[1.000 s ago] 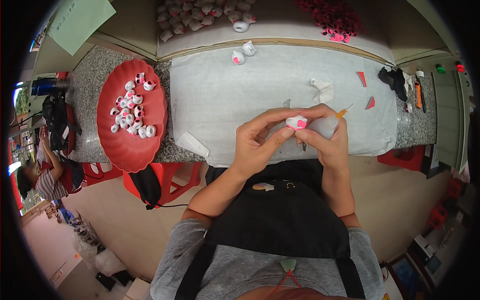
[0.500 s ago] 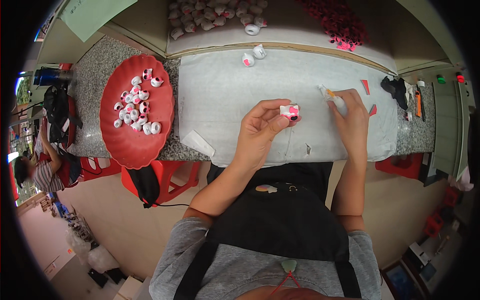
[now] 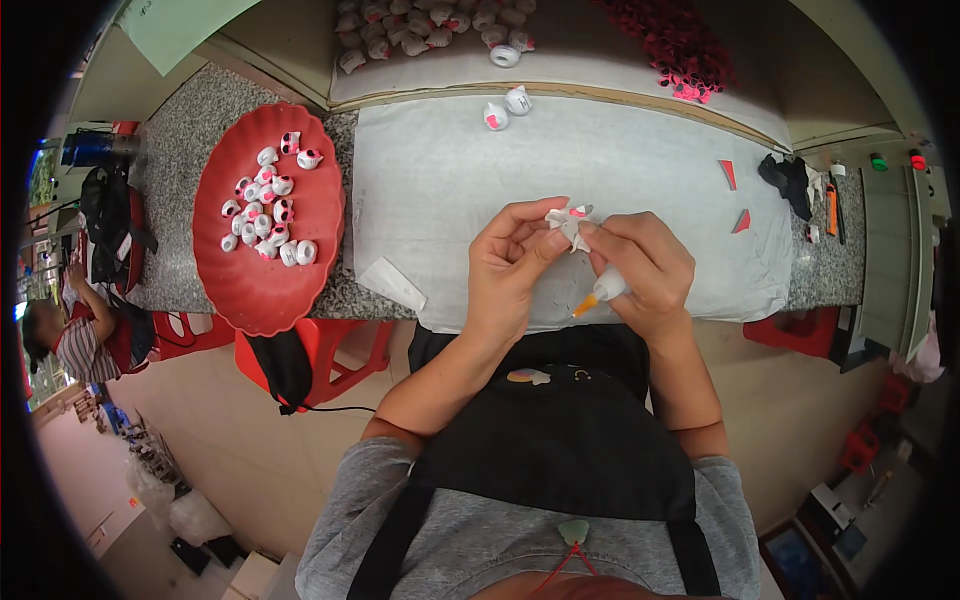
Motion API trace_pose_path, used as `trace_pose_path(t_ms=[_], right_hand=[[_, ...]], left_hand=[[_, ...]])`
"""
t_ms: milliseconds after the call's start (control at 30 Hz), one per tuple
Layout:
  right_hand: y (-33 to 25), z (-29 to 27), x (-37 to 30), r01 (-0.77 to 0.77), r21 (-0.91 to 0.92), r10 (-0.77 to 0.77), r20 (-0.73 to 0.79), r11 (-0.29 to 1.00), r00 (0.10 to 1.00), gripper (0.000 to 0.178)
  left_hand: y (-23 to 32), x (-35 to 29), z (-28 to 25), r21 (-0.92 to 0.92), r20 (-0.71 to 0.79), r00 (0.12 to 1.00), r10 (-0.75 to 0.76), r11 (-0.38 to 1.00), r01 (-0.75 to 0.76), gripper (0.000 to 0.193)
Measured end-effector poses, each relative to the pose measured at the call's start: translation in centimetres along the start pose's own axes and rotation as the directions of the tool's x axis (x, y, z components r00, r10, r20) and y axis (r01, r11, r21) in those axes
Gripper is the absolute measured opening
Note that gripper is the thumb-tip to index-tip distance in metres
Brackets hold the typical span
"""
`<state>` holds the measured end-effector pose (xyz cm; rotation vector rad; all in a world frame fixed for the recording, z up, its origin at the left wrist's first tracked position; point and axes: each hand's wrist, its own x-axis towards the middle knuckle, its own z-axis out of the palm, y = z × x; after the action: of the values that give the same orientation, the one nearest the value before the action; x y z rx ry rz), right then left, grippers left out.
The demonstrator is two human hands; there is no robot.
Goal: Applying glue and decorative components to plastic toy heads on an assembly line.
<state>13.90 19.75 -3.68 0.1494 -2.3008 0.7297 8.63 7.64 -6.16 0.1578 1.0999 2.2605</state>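
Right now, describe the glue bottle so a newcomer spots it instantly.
Start at the white cloth covering the granite counter. At its near edge, the right hand grips a small white bottle. Its orange nozzle points down-left, unlike the white-and-pink piece pinched above.

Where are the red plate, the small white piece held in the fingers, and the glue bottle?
red plate (image 3: 262,290): head view, bare lower part of the dish.
small white piece (image 3: 567,221): head view, its middle, between both hands' fingertips.
glue bottle (image 3: 604,289): head view, its white body.
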Motion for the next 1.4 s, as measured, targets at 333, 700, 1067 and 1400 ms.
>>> trace_pose_path(t_ms=[333, 700, 1067, 1400], right_hand=[[1.7, -4.0, -1.0, -0.342, 0.109, 0.341, 0.022, 0.934, 0.940, 0.025], [-0.3, -0.7, -0.9, -0.656, 0.654, 0.628, 0.339, 0.377, 0.700, 0.023], [-1.0, -0.2, -0.7, -0.655, 0.697, 0.670, 0.339, 0.294, 0.661, 0.013], [-0.6, -0.1, 1.1, -0.686, 0.651, 0.610, 0.409, 0.326, 0.679, 0.021]], left_hand=[[0.3, 0.9, -0.2, 0.045, 0.059, 0.998, 0.015, 0.999, -0.018, 0.027], [0.7, -0.2, 0.7, 0.057, 0.172, 0.985, -0.004, 0.998, -0.006, 0.029], [0.1, -0.3, 0.2, 0.186, 0.109, 0.981, 0.158, 0.967, -0.176, 0.029], [0.4, 0.0, -0.1, 0.157, 0.135, 0.979, 0.152, 0.972, -0.172, 0.027]])
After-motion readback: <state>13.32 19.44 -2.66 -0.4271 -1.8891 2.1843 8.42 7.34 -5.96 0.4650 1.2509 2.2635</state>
